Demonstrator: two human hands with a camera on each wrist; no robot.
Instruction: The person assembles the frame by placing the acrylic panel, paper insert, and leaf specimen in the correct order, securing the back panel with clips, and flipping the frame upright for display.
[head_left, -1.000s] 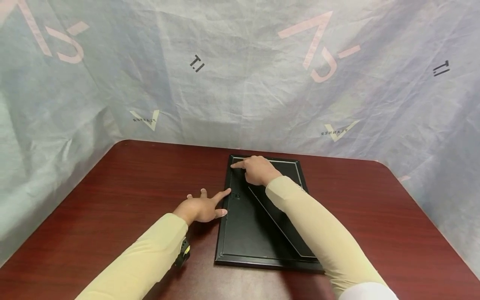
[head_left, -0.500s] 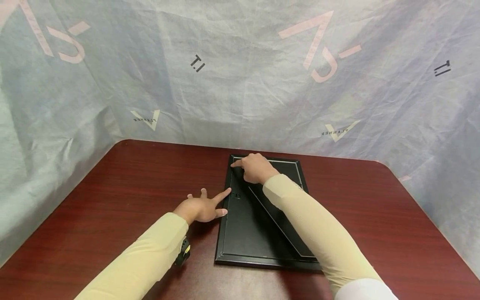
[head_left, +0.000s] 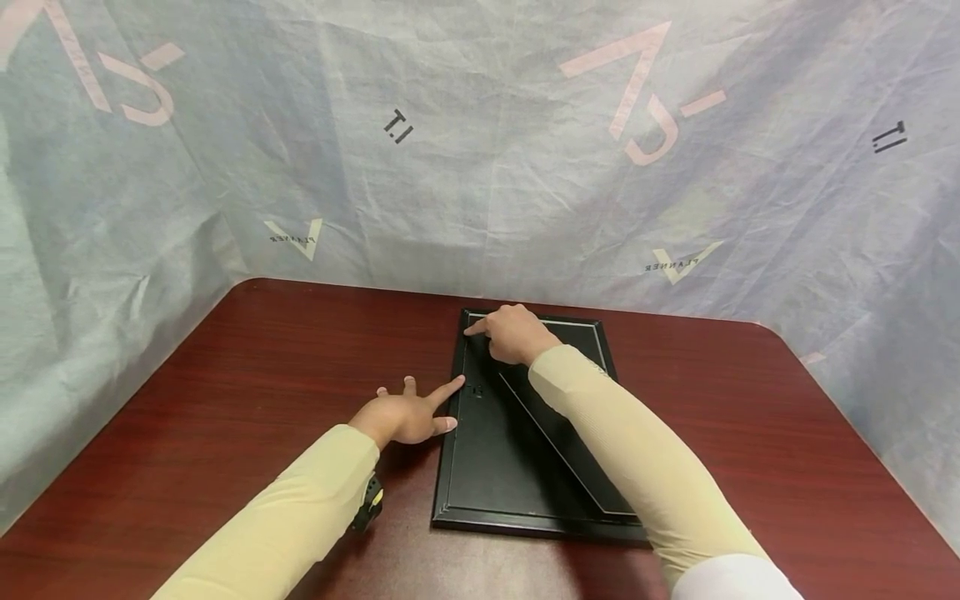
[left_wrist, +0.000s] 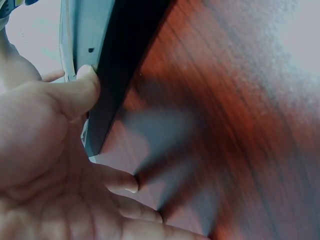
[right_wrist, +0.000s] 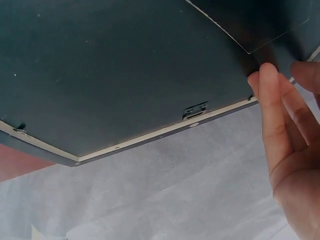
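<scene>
A black picture frame lies back side up on the table, its easel stand running slantwise across the backing. My left hand is spread beside the frame's left edge, index fingertip and thumb at the border. In the left wrist view the thumb presses the frame's side while the other fingers reach over the table. Across the frame, my right hand points its index finger at the far left corner, with the other fingers bent. A small metal hanger and a dark tab sit along the backing's edge.
The dark red wooden table has rounded far corners. A printed greyish cloth hangs behind it and around both sides. My right forearm covers part of the frame's right side.
My right hand's knuckles and wrist have risen slightly, while its index fingertip stays at the same corner. The left hand and the picture frame hold their places.
</scene>
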